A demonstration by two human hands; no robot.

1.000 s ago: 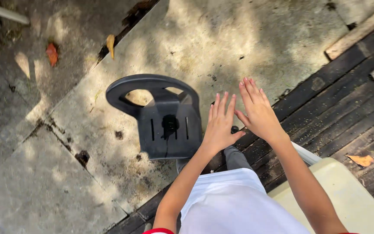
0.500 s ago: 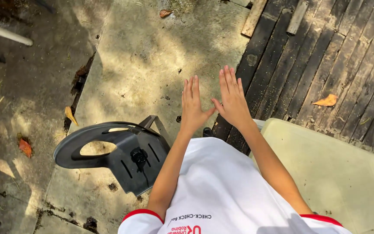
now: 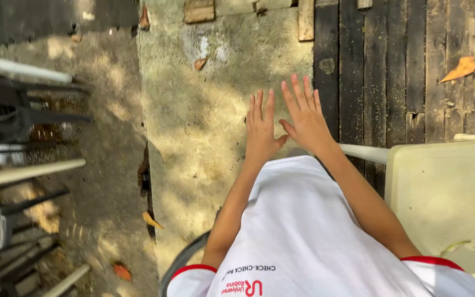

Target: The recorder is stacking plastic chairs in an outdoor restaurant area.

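Grey concrete floor (image 3: 215,110) lies under both hands. The left hand (image 3: 262,129) and right hand (image 3: 303,118) are held out flat, fingers spread wide, holding nothing and touching nothing. Keeping them side by side and steady looks best. A pale chair (image 3: 446,198) stands just beside the right arm.

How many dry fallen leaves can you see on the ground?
5: orange leaf on the dark planks, brown leaf on the concrete, reddish leaf at top, yellow leaf and red leaf lower left. Others may be hidden.
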